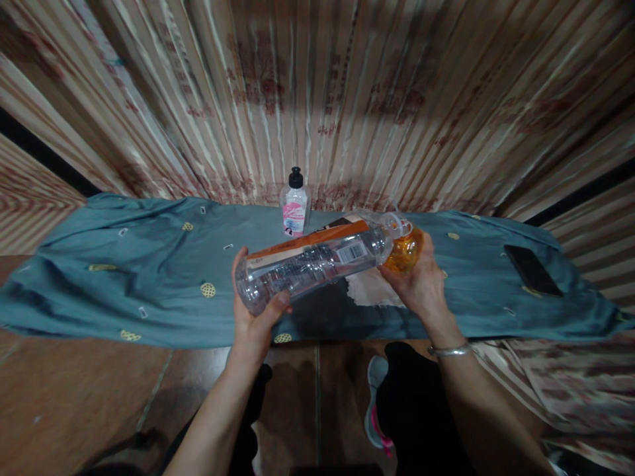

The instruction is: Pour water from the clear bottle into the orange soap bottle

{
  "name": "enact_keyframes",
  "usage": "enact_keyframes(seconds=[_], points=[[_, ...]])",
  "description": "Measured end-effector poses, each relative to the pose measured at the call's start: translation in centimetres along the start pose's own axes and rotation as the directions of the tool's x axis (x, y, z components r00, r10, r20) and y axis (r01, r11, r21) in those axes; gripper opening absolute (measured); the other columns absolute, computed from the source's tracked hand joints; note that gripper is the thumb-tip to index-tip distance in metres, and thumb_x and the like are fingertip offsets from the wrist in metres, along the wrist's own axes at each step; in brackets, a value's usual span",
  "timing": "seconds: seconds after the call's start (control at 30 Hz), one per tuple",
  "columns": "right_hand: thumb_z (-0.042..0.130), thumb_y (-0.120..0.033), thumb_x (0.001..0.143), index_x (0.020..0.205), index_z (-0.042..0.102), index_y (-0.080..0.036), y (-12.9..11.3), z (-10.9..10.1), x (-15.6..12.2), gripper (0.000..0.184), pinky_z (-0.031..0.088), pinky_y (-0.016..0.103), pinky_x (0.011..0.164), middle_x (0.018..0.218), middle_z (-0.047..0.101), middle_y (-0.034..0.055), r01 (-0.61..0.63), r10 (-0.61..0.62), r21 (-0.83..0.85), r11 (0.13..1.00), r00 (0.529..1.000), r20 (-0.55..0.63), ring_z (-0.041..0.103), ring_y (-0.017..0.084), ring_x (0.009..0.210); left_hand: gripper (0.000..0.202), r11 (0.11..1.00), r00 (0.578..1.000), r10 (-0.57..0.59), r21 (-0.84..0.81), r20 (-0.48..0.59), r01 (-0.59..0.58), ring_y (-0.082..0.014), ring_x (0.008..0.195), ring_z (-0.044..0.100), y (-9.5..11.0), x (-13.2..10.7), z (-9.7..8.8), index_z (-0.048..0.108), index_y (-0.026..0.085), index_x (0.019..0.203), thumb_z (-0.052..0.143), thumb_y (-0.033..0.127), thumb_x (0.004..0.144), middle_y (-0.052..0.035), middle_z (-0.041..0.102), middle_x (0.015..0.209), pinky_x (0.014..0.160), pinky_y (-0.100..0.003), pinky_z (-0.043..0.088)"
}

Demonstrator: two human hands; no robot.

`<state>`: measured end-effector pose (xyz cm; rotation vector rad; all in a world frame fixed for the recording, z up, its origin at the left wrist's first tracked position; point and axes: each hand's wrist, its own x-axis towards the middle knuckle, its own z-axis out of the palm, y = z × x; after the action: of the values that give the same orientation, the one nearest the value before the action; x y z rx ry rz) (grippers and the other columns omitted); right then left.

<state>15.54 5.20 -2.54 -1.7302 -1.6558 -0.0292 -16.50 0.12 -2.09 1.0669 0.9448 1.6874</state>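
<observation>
My left hand (260,320) is wrapped round the base of a large clear plastic bottle (312,264) with an orange label and a barcode. The bottle lies tilted in the air, its neck pointing right and slightly up. At that neck, my right hand (421,277) grips a see-through orange container (403,252), whose full shape is hidden by my fingers and the bottle. Whether the two touch, I cannot tell. Behind them stands an upright squeeze bottle (294,208) with a black cap and a pink-and-white label.
A teal patterned cloth (163,284) covers the long low surface. A whitish cloth or paper (372,291) lies under my hands. To the right rests a black phone (532,270). A striped curtain (307,99) hangs close behind; tiled floor (292,410) shows below.
</observation>
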Motion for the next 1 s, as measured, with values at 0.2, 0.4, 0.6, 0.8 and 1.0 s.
enact_keyframes(seconds=[0.2,0.4,0.6,0.8,1.0], points=[[0.079,-0.057,0.084,0.166,0.039,-0.019,-0.4,-0.2,0.1,0.099,0.069,0.057,0.098,0.147,0.076,0.0226,-0.02,0.02,0.012,1.0,1.0,0.01,0.08,0.044,0.125,0.099,1.0,0.999,-0.02,0.014,0.037,0.019,-0.0192,0.079,0.073,-0.5,0.2,-1.0,0.043,0.039,0.165,0.097,0.045,0.082,-0.0025,0.073,0.115,0.054,-0.025,0.061],[0.08,-0.057,0.085,0.166,0.041,-0.018,-0.7,-0.3,0.1,0.097,0.068,0.058,0.098,0.146,0.077,0.0229,-0.012,0.012,0.016,1.0,1.0,0.001,0.08,0.044,0.125,0.1,0.999,0.999,-0.029,0.017,0.039,0.028,-0.0188,0.077,0.073,-0.6,0.2,-1.4,0.041,0.038,0.166,0.097,0.044,0.083,-0.0036,0.073,0.117,0.054,-0.026,0.061],[0.08,-0.056,0.084,0.166,0.04,-0.017,-0.6,-0.3,0.1,0.099,0.069,0.058,0.097,0.147,0.076,0.0237,-0.013,0.013,0.011,1.0,1.0,0.003,0.08,0.044,0.123,0.101,1.0,0.999,-0.03,0.006,0.033,0.03,-0.0184,0.077,0.072,-0.4,0.2,-1.1,0.041,0.036,0.166,0.098,0.043,0.083,-0.0029,0.073,0.115,0.054,-0.026,0.061],[0.081,-0.056,0.082,0.166,0.04,-0.016,-0.6,-0.4,0.1,0.101,0.068,0.06,0.099,0.149,0.074,0.0254,-0.031,0.031,0.011,0.999,0.999,0.021,0.079,0.044,0.124,0.101,1.0,0.999,-0.017,0.009,0.033,0.016,-0.0197,0.082,0.074,-0.5,0.1,-1.3,0.041,0.036,0.166,0.098,0.042,0.083,-0.0038,0.073,0.118,0.055,-0.026,0.062],[0.081,-0.054,0.082,0.167,0.037,-0.017,-0.4,-0.3,0.1,0.102,0.067,0.061,0.101,0.149,0.074,0.0256,-0.02,0.02,0.026,0.999,1.0,0.014,0.079,0.046,0.127,0.106,0.999,1.0,-0.018,0.043,-0.003,0.019,-0.0219,0.082,0.072,-0.1,0.2,-0.6,0.044,0.036,0.167,0.101,0.051,0.078,-0.006,0.072,0.119,0.052,-0.026,0.059]])
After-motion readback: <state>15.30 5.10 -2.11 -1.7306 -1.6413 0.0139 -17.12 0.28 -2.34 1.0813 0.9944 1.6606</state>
